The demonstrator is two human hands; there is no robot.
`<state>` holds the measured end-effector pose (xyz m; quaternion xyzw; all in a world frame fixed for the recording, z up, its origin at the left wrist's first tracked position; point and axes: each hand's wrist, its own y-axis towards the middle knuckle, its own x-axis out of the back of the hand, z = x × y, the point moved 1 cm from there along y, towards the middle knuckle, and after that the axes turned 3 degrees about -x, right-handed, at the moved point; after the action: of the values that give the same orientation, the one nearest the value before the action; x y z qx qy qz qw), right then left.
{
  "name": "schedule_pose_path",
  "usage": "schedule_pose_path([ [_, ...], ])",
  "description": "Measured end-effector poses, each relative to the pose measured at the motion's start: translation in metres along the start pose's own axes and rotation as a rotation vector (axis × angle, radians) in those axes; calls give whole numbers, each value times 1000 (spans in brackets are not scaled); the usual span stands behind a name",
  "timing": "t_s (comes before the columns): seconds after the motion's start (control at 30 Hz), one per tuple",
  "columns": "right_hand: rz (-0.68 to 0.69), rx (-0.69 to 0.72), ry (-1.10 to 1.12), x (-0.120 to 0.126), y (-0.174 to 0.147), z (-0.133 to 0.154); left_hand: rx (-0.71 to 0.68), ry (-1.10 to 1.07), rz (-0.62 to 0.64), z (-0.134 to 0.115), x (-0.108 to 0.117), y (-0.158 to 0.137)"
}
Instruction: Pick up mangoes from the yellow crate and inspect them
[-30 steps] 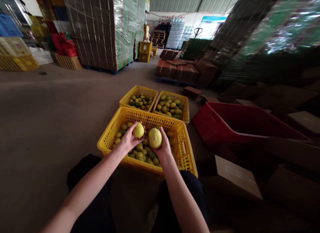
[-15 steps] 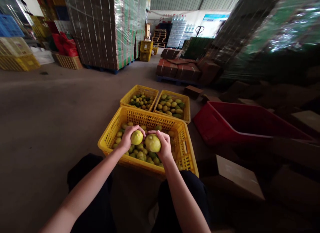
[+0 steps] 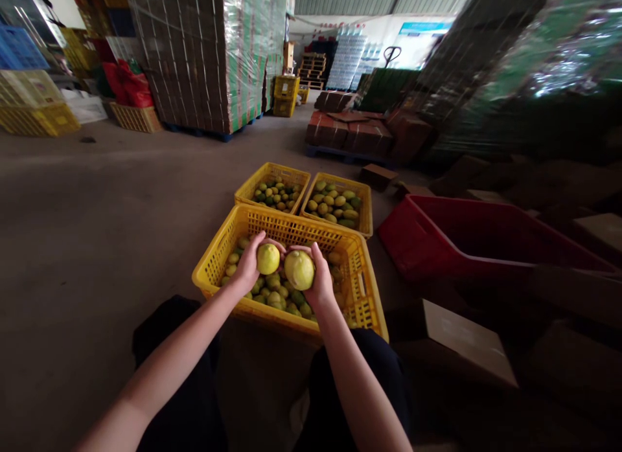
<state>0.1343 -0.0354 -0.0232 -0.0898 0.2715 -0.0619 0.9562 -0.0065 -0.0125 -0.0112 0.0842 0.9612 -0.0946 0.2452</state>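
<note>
yellow, one near crate (image 3: 354, 271) has two far crates (image 3: 368, 209) beyond it, at twelve and one o'clock. above the near crate, the left hand (image 3: 249, 264) wraps its fingers around one smaller fruit (image 3: 267, 259), the right hand (image 3: 321, 283) around one larger fruit (image 3: 299, 271).

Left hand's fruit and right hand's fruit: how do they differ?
The right fruit, in the right hand, looks larger than the left fruit, in the left hand. The left fruit looks deeper yellow; the right fruit, paler. Both are roundish and held over the nearest yellow crate.
</note>
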Motion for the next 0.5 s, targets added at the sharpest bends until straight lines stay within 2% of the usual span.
schedule_pose_path([
  [0.17,-54,-283,295,2,11,-7,243,-296,-160,4,2,9],
  [0.27,-55,-341,378,2,13,-7,388,-408,-240,6,3,11],
  [0.37,-58,-378,383,3,12,-5,454,-457,-265,5,2,10],
  [0.5,10,-473,352,8,11,-5,472,-513,-257,4,1,9],
])
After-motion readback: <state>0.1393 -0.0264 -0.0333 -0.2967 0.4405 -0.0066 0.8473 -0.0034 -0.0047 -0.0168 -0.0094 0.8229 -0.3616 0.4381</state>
